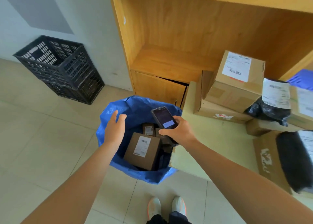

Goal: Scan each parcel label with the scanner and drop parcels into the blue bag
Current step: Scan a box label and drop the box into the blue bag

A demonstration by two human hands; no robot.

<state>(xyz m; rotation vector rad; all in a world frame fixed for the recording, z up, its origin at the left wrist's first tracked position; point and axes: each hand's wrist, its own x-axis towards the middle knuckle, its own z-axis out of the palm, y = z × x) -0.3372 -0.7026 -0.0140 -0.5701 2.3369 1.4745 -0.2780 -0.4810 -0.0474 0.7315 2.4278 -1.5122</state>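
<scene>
While the right hand (179, 130) holds the scanner (165, 120) over the blue bag (118, 108), the left hand (115, 130) hovers open-fingered at its left rim (a labelled parcel (142, 151) inside); more parcels (237, 81) crowd the counter (218, 137) far right.

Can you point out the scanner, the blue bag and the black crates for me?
scanner (163, 118), head view, on its lit screen.
blue bag (135, 105), head view, on its far inner wall.
black crates (67, 71), head view, on the upper crate's front wall.
</scene>
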